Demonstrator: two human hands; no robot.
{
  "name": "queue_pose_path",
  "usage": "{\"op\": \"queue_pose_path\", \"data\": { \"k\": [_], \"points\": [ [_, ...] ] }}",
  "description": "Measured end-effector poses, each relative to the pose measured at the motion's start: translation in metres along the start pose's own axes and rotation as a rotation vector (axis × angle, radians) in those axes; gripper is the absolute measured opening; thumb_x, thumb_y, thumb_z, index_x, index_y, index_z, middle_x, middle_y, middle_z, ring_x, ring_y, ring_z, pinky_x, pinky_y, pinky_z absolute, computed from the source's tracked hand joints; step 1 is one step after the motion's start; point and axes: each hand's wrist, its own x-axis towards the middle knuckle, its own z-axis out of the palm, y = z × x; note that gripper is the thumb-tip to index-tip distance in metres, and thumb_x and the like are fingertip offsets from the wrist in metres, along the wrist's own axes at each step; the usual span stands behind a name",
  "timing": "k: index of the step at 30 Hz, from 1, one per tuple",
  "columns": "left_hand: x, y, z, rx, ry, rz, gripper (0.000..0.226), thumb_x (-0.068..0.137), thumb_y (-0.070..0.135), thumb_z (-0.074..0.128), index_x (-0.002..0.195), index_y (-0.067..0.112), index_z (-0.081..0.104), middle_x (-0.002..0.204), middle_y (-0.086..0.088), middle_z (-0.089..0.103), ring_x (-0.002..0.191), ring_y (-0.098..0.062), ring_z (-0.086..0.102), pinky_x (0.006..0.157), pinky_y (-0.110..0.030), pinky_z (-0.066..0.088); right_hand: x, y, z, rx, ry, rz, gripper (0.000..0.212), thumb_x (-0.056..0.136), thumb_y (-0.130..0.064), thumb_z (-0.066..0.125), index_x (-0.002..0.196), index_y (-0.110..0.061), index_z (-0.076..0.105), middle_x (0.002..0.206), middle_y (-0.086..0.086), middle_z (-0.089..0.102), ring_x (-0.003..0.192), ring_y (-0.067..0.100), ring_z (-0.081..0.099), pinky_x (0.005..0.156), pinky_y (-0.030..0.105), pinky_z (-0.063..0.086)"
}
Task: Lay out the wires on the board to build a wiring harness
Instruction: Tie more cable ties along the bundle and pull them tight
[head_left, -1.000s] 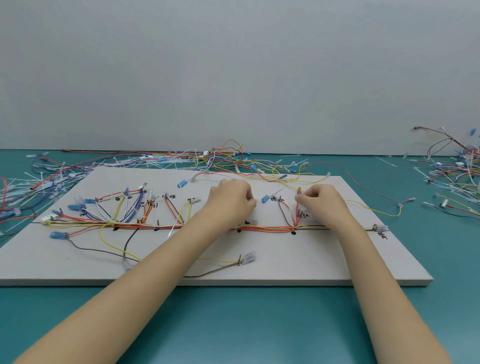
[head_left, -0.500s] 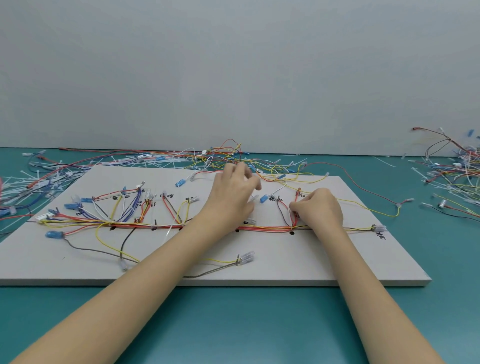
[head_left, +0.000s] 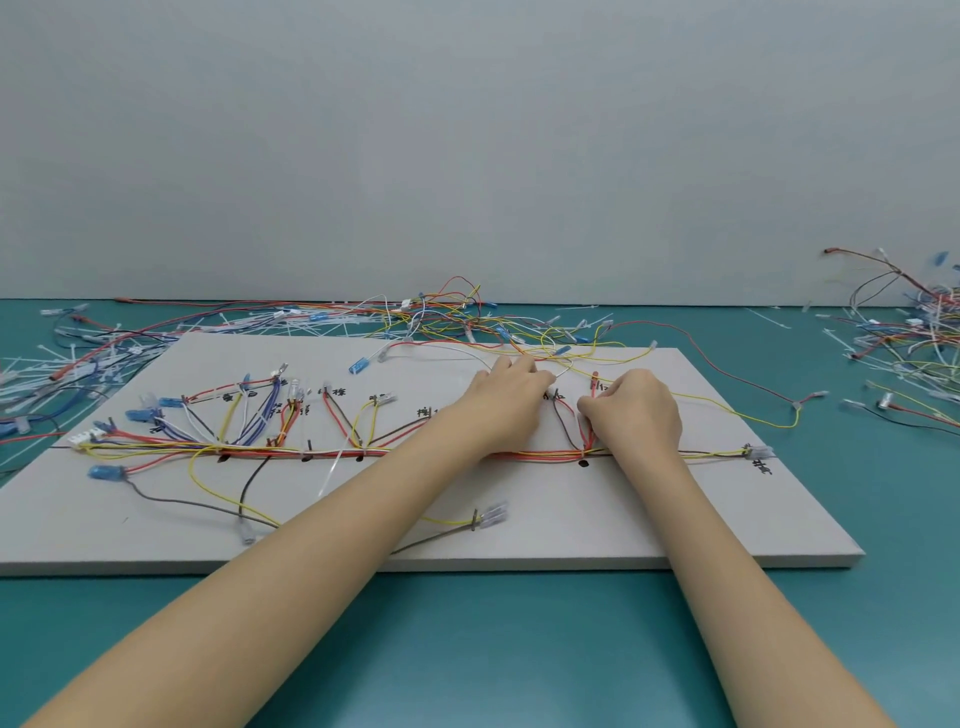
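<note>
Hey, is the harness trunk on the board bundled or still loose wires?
Loose as far as visible. The trunk wires run side by side along the board and fan apart; one white cable tie lies across them, seemingly unfastened.

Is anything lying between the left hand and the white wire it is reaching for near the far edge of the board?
Nothing visible does. The left hand is already at the white wire, which arcs out from its fingertips across bare board. The loose tangle of wires lies just beyond.
</note>
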Motion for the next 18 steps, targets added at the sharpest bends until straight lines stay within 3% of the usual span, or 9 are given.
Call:
{"op": "queue_pose_path", "data": {
  "k": [4,8,14,18],
  "points": [
    [0.011,-0.001,0.006,-0.007,-0.011,0.007,0.047,0.095,0.002,0.035,0.135,0.024,0.047,0.128,-0.011,0.041,0.122,-0.031,0.034,0.093,-0.041,0.038,-0.002,-0.002,-0.002,0.062,0.037,0.037,0.018,0.067,-0.026,0.068,0.071,-0.009,0.069,0.071,0.008,0.067,0.072,0.030,0.060,0.053,0.025,0.039],
    [0.023,-0.002,0.004,-0.083,0.059,0.006,0.030,0.097,0.004,0.045,0.119,0.019,0.059,0.121,-0.009,0.048,0.119,-0.028,0.043,0.093,-0.041,0.045,-0.002,0.000,-0.004,0.162,0.070,0.001,0.016,0.067,-0.024,0.071,0.064,-0.008,0.069,0.065,0.008,0.067,0.068,0.029,0.062,0.049,0.022,0.035],
    [0.031,-0.004,0.008,-0.084,0.092,-0.006,0.023,0.097,0.006,0.046,0.116,0.013,0.057,0.122,-0.011,0.050,0.118,-0.028,0.045,0.094,-0.040,0.044,-0.003,-0.004,-0.010,0.474,0.000,-0.023,0.001,0.066,-0.012,0.069,0.066,-0.012,0.070,0.067,0.000,0.068,0.070,0.020,0.062,0.066,0.031,0.048],
    [0.038,-0.010,0.009,-0.189,0.005,-0.107,0.030,0.098,0.015,0.043,0.127,0.013,0.052,0.134,-0.011,0.044,0.128,-0.028,0.039,0.105,-0.041,0.037,-0.004,-0.006,-0.015,0.682,-0.038,-0.008,0.016,0.074,-0.009,0.065,0.089,-0.011,0.070,0.065,0.004,0.069,0.063,0.019,0.061,0.074,0.035,0.053]
  ]
}}
